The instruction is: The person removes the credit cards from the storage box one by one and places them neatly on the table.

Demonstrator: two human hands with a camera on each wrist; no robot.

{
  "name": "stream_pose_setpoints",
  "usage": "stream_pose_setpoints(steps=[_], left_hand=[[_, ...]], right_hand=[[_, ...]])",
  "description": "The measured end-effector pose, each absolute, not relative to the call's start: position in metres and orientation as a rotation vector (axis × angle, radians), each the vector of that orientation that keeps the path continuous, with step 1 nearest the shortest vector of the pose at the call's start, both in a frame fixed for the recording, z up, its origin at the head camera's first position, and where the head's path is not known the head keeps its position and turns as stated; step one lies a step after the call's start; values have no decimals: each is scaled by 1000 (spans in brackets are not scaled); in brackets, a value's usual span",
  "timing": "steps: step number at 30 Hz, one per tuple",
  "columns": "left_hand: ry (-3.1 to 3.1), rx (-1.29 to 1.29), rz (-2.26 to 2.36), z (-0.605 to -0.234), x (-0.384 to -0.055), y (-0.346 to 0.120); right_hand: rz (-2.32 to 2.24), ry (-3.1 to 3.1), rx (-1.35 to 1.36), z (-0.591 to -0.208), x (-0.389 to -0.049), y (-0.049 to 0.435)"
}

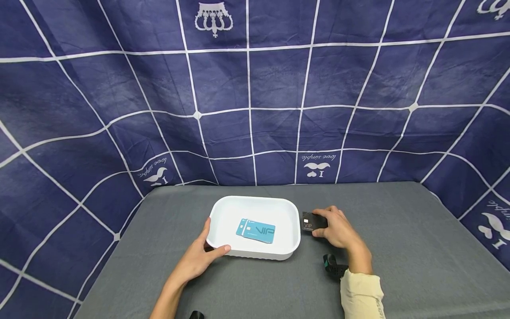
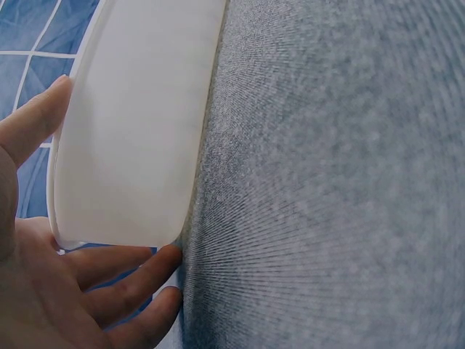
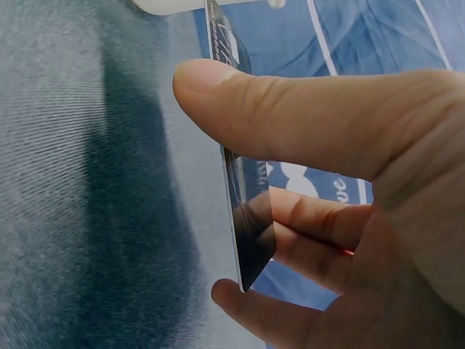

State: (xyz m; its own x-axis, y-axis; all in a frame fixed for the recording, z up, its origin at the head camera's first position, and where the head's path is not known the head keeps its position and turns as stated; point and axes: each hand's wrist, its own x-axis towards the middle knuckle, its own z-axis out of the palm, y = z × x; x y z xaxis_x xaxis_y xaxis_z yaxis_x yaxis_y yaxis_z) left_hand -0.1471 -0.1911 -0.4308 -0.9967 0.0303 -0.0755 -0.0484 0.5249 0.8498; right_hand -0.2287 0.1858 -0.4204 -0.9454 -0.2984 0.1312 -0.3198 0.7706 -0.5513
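A white rectangular tray [image 1: 288, 221] sits on the grey cloth, two overlapping light-blue VIP cards [image 1: 259, 231] lying on its floor. My left hand [image 1: 197, 260] grips the tray's near left corner; in the left wrist view its thumb is at the rim and its fingers bend along the end wall [image 2: 138, 123]. Just right of the tray, my right hand [image 1: 339, 230] holds a black VIP card [image 1: 309, 222] by its edges. The right wrist view has this card [image 3: 248, 203] edge-on between the thumb and fingers, close over the cloth.
Grey cloth [image 1: 263, 288] covers the table. A dark blue curtain [image 1: 275, 93] with white grid lines hangs behind it and around both sides. A black wrist device [image 1: 334, 267] sits at my right wrist, beside a cream sleeve [image 1: 360, 292].
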Motion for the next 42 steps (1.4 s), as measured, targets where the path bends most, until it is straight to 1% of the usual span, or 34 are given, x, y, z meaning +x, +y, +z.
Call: stream_pose_setpoints(steps=[6, 15, 20, 42], left_hand=[[2674, -19, 1489, -431, -145, -192], [2679, -6, 1489, -432, -148, -190], [2668, -11, 1507, -433, -149, -190], [2677, -15, 1483, -431, -148, -190]], right_hand=[[868, -2939, 543, -427, -231, 184], [876, -3007, 471, -437, -234, 184], [882, -3042, 436, -438, -235, 184], [868, -2987, 444, -444, -236, 185]])
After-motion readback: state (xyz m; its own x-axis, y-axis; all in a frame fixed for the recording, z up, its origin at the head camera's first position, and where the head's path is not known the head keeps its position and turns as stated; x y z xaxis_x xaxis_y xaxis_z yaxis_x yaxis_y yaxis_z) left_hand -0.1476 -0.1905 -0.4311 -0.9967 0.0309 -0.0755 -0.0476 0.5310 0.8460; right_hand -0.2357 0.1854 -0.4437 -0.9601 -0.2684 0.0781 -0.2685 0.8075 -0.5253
